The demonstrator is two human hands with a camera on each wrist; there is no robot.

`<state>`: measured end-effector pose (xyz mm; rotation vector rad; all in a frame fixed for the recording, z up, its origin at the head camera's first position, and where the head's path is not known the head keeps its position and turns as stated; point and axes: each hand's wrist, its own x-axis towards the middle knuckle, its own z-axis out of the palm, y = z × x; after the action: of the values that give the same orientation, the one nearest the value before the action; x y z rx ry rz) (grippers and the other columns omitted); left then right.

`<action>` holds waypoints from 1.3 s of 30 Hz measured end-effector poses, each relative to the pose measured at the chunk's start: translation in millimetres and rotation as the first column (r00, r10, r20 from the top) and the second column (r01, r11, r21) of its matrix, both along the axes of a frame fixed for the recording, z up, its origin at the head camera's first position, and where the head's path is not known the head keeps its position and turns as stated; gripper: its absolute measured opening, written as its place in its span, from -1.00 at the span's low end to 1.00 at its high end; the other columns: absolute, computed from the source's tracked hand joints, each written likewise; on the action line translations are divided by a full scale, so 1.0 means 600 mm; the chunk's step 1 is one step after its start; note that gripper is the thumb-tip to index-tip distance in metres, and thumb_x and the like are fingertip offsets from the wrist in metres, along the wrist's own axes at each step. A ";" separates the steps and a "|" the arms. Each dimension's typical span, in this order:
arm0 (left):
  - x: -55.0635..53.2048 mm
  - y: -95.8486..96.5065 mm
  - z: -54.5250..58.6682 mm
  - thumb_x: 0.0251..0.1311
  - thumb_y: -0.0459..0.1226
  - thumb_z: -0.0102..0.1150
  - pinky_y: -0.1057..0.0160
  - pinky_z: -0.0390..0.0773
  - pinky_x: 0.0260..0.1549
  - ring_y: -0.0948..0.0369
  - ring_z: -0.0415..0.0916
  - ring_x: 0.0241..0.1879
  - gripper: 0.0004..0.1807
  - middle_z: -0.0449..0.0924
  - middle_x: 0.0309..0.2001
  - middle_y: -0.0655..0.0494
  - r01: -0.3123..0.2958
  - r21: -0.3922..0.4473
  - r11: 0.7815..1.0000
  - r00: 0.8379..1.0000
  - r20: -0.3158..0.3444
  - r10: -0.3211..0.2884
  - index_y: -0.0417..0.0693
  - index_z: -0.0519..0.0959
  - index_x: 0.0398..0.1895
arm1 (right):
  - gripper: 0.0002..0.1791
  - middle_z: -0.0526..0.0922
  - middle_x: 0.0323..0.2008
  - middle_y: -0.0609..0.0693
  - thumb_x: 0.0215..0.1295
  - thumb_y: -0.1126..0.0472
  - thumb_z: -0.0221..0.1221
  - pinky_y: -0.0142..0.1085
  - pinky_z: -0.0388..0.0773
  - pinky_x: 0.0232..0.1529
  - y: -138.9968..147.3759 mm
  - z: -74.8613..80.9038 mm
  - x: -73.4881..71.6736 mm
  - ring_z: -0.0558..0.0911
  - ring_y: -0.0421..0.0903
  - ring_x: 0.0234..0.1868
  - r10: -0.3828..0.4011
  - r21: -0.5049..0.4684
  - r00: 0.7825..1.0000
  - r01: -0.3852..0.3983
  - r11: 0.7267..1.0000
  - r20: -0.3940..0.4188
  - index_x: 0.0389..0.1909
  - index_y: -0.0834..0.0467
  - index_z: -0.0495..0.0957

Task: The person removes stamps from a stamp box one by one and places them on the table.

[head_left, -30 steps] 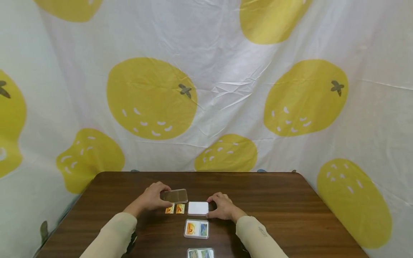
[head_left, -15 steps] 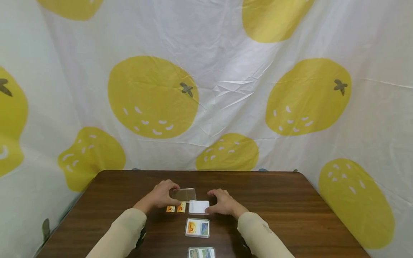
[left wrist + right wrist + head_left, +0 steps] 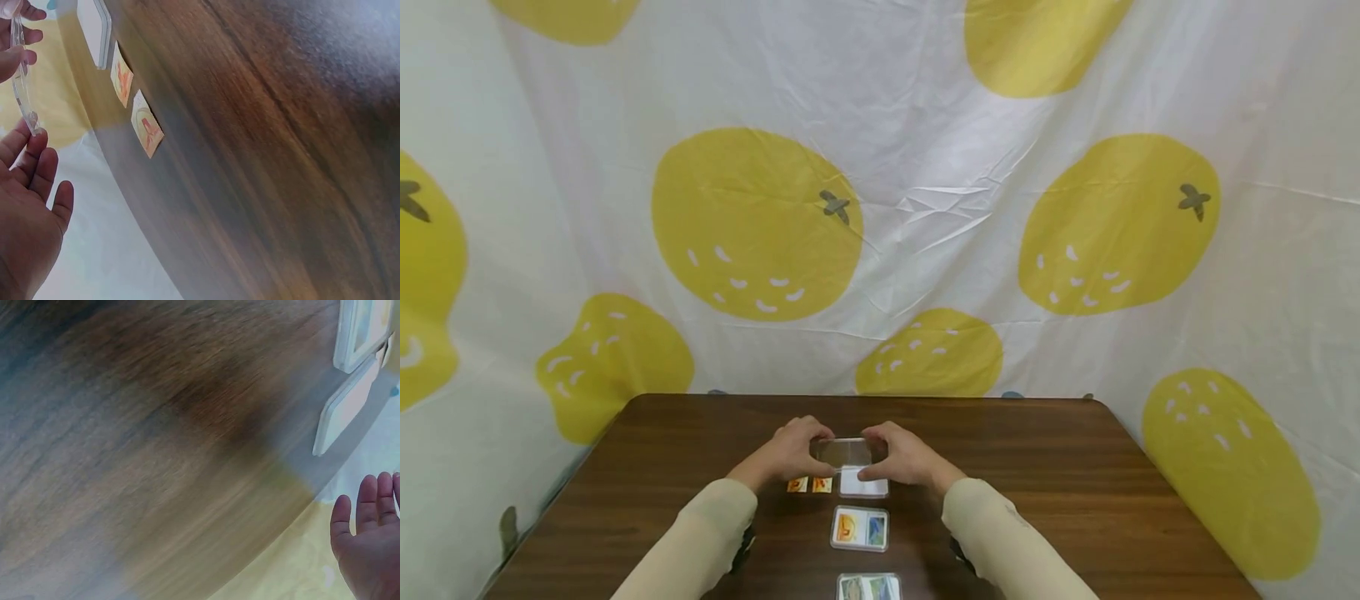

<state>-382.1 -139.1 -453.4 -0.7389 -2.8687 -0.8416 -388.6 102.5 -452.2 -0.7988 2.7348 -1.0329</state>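
Observation:
A clear plastic case lid (image 3: 845, 452) is held up between both hands, above the tabletop. My left hand (image 3: 788, 451) pinches its left end by the fingertips, as the left wrist view also shows. My right hand (image 3: 912, 454) holds the opposite end, with thumb and fingers on either side of it. Below the lid lies a case base (image 3: 865, 485) with a white face, partly covered by the right thumb. Left of the base, two small orange picture cards (image 3: 122, 76) lie side by side. In the right wrist view the lid is out of frame.
Nearer me on the brown wooden table (image 3: 1037, 500) lies a clear case (image 3: 860, 529) holding an orange and a blue card. Another case (image 3: 868, 588) with greenish cards is cut off at the bottom edge. A fruit-print curtain (image 3: 925, 250) hangs behind the table.
My left hand has carried the lid rightward, from above the cards to above the white base. My right hand has left the base's right side and moved up to the lid's right end.

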 end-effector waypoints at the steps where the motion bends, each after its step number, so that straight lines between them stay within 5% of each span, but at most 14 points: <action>1: -0.001 0.001 0.000 -0.12 -0.05 0.51 -0.12 0.31 0.02 0.08 0.37 -0.08 -0.47 0.50 -0.16 0.13 0.004 -0.003 1.000 1.000 -0.004 -0.004 -0.10 0.64 -0.07 | -0.23 0.52 0.06 0.06 0.03 0.06 0.50 -0.04 0.45 0.12 -0.001 0.001 -0.001 0.53 0.04 0.08 0.003 0.000 1.000 -0.003 1.000 -0.003 0.24 0.26 0.47; 21: -0.004 0.030 -0.005 -0.15 -0.12 0.51 -0.06 0.31 -0.12 0.04 0.37 -0.10 -0.43 0.52 -0.13 0.00 0.110 -0.052 0.993 0.993 -0.026 -0.111 -0.20 0.63 -0.02 | -0.38 0.58 -0.13 -0.01 0.00 0.09 0.50 -0.07 0.49 0.01 0.026 -0.013 -0.016 0.56 -0.04 -0.08 0.029 0.094 0.999 -0.025 0.995 -0.036 0.10 0.23 0.58; 39: -0.003 0.044 -0.036 -0.10 -0.14 0.52 -0.04 0.31 -0.07 0.02 0.38 -0.05 -0.45 0.52 -0.09 0.02 0.114 -0.105 0.988 0.993 0.012 -0.113 -0.19 0.65 0.00 | -0.42 0.56 -0.18 -0.03 -0.04 0.12 0.53 -0.09 0.50 -0.02 0.029 -0.038 -0.010 0.53 -0.08 -0.14 0.026 0.167 0.999 -0.019 0.986 -0.043 0.04 0.21 0.62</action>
<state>-384.0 -112.7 -475.0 -0.9205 -2.9186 -0.7090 -394.7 120.0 -474.7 -0.8326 2.7962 -0.7785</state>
